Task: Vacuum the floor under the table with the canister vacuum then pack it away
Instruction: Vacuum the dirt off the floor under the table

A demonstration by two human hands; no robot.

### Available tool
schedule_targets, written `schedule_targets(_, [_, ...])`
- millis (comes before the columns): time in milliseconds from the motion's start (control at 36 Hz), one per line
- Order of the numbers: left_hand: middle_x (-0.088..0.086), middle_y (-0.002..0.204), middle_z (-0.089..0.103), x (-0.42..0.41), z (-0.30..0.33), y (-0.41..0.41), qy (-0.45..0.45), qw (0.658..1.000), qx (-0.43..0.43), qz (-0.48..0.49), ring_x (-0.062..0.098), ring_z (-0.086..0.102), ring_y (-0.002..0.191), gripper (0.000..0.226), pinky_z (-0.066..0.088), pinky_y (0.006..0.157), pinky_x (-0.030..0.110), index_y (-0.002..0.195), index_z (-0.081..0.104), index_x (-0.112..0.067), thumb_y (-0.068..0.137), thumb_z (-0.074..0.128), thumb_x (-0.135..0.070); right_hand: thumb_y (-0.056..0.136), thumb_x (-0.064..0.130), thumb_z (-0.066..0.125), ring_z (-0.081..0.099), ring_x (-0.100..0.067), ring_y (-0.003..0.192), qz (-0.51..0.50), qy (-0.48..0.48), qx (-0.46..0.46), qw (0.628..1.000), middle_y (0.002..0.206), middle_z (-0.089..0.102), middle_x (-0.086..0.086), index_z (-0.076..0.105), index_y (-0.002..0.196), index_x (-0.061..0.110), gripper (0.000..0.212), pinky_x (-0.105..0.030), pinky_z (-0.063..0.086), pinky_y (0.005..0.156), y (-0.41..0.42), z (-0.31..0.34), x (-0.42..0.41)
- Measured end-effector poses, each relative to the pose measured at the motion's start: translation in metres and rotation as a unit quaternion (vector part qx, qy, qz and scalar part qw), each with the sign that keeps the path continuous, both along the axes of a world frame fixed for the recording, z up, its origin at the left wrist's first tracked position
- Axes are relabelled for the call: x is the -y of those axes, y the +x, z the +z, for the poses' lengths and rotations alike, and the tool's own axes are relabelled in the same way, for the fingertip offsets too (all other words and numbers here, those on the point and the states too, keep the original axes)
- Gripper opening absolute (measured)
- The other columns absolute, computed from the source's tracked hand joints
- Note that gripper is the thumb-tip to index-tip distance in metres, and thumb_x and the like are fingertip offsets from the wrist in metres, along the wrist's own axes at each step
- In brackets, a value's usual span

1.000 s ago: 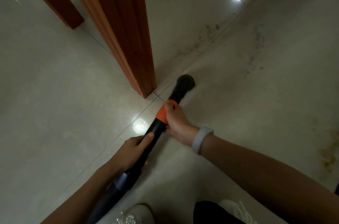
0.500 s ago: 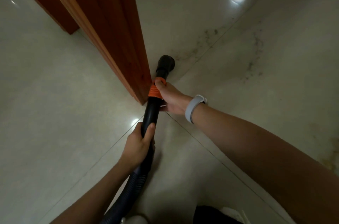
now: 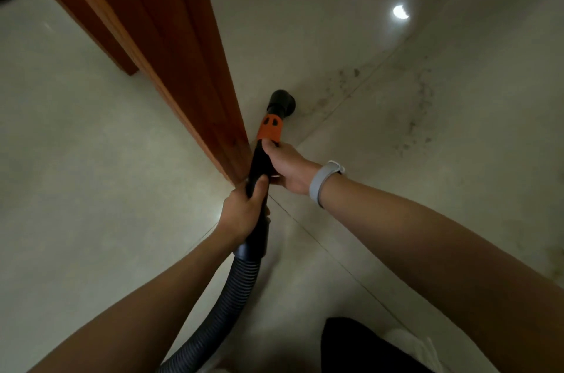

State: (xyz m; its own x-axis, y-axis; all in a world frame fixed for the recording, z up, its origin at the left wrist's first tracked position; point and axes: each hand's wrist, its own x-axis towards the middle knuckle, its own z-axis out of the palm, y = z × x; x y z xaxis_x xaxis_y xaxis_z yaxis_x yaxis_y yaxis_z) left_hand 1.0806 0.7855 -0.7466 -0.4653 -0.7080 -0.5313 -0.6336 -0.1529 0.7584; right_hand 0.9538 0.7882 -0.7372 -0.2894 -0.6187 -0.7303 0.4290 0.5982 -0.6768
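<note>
While both hands (image 3: 265,186) grip it, the vacuum wand (image 3: 263,155) points away, nozzle (image 3: 281,101) floorward.

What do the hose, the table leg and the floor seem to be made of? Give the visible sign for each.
Hose: likely flexible plastic, dark, matte; ribbed rings.
Table leg: wood, reddish-brown, smooth; grain lines show.
Floor: probably glazed tile, glossy; grout lines and a reflected lamp.

The floor (image 3: 91,159) is glossy, smooth pale tile, mirroring a lamp, with dark specks along a thin grout line. The table leg (image 3: 183,52) is reddish-brown wood, grained, with a dull sheen. The wand (image 3: 259,165) looks like matt black plastic with an orange plastic collar (image 3: 269,128); the hose (image 3: 232,296) is ribbed dark plastic. The wristband (image 3: 323,180) is smooth, matt grey
</note>
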Motion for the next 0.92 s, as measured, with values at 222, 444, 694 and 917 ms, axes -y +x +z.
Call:
schedule_targets(222, [0.015, 0.070, 0.065, 0.016, 0.026, -0.037, 0.007, 1.000, 0.001, -0.005, 0.029, 0.066, 0.062, 0.038, 0.059, 0.071, 0.044, 0.097, 0.055, -0.008, 0.097, 0.043, -0.045, 0.101, 0.036, 0.035, 0.057, -0.027, 0.097, -0.046, -0.038, 0.016, 0.998, 0.094, 0.058, -0.007, 0.052, 0.090, 0.015, 0.030, -0.039, 0.048, 0.088, -0.025, 0.005, 0.019])
schedule_targets(444, [0.016, 0.070, 0.066, 0.012, 0.065, -0.036, 0.005, 0.998, 0.013, -0.058, 0.031, 0.068, 0.062, 0.048, 0.057, 0.057, 0.028, 0.106, 0.054, 0.000, 0.098, 0.038, -0.045, 0.097, 0.039, 0.047, 0.058, -0.026, 0.100, -0.061, -0.081, 0.139, 0.985, 0.112, 0.059, -0.010, 0.051, 0.121, 0.009, 0.039, -0.035, 0.050, 0.085, -0.042, 0.025, 0.003])
schedule_targets(694, [0.017, 0.070, 0.066, 0.023, 0.045, -0.026, 0.049, 0.997, 0.008, -0.052, 0.031, 0.068, 0.063, 0.049, 0.057, 0.062, 0.032, 0.110, 0.053, -0.005, 0.097, 0.037, -0.049, 0.099, 0.033, 0.044, 0.058, -0.029, 0.109, -0.014, -0.052, 0.106, 0.993, 0.120, 0.058, -0.015, 0.051, 0.118, 0.004, 0.036, -0.034, 0.050, 0.090, -0.035, 0.010, 0.019])
schedule_targets(917, [0.017, 0.065, 0.064, 0.026, 0.040, -0.018, 0.070, 0.996, -0.012, -0.056, 0.030, 0.066, 0.058, 0.050, 0.054, 0.056, 0.030, 0.099, 0.055, -0.002, 0.098, 0.036, -0.047, 0.098, 0.030, 0.044, 0.058, -0.029, 0.111, -0.011, -0.032, 0.033, 0.999, 0.117, 0.060, -0.014, 0.052, 0.105, 0.008, 0.025, -0.041, 0.047, 0.101, -0.027, 0.008, 0.020])
